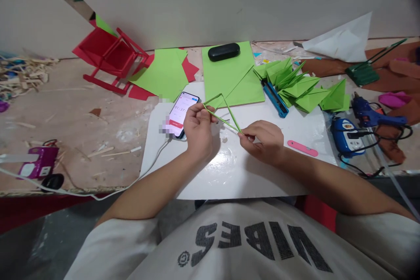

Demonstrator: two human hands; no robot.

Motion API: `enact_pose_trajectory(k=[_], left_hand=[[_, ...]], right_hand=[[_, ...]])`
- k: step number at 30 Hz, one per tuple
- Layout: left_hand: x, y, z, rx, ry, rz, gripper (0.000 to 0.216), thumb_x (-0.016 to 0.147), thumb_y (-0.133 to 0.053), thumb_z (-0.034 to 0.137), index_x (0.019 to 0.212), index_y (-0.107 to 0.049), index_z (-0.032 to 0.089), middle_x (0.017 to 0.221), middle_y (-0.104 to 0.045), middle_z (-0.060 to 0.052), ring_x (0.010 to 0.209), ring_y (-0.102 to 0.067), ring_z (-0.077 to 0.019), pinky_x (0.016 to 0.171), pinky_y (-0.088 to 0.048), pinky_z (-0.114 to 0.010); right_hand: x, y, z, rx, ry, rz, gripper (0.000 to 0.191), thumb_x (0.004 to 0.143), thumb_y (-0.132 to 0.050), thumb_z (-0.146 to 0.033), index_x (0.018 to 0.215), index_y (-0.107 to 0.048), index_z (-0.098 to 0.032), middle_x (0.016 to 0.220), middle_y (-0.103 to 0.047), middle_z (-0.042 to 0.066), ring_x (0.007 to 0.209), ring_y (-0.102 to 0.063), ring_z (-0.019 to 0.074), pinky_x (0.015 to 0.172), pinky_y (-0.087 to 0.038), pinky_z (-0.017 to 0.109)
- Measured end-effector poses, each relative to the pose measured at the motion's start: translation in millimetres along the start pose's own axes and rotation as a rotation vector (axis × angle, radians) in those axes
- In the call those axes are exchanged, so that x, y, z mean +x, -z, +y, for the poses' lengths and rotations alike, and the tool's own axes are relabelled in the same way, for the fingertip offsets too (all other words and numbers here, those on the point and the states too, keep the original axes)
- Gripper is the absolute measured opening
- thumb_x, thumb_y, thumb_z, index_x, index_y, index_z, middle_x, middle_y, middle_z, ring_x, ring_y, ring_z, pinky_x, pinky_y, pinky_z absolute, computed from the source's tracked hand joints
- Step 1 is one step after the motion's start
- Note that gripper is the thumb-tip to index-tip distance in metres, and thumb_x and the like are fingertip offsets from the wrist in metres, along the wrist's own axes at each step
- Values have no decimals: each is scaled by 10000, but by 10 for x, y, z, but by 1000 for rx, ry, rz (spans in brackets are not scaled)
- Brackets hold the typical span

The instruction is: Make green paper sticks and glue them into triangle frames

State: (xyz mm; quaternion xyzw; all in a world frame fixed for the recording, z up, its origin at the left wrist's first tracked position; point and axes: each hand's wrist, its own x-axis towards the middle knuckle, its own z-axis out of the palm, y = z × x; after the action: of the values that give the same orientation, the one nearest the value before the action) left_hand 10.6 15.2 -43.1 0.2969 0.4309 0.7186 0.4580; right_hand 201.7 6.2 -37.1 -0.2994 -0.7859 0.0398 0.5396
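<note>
folding a thin green paper strip (222, 118) over the white board (295, 170)
my left hand (197, 133) and right hand (264, 140) pinch its ends with fingers pressed tight; i think slow, even pulls keep folds sharp.

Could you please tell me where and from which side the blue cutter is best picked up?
Probably by its lower end, coming from its left over the white board. The blue cutter lies flat and slanted; folded green pieces crowd its right side and upper end, while only flat paper lies to its left. The right hand, pinching the green strip, is nearer.
</note>
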Motion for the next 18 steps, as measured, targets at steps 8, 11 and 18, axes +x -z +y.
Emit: enact_pose_trajectory(k=[8,11,18], left_hand=[[131,97,49,132,-187,-48,439,859,-1016,542,1099,-804,242,898,-762,-2,756,-692,-105,729,-590,-229],[104,99,57,161,-219,-16,453,864,-1004,567,1089,-790,237,900,-757,-6,754,-692,-110,739,-595,-242],[77,96,31,123,-216,-30,445,868,-1009,538,1087,-760,241,899,-755,11,765,-693,-111,757,-593,-250]], right_hand=[[44,42,138,-85,0,81,128,967,-778,-118,950,-740,-239,738,-783,-18,563,-661,139,560,-545,297],[42,35,218,-111,43,95,144,973,-789,-112,1022,-748,-241,771,-797,-3,597,-694,155,579,-563,306],[28,75,336,-72,51,6,154,1017,-766,-121,1126,-757,-229,915,-851,42,739,-787,178,635,-615,295]])
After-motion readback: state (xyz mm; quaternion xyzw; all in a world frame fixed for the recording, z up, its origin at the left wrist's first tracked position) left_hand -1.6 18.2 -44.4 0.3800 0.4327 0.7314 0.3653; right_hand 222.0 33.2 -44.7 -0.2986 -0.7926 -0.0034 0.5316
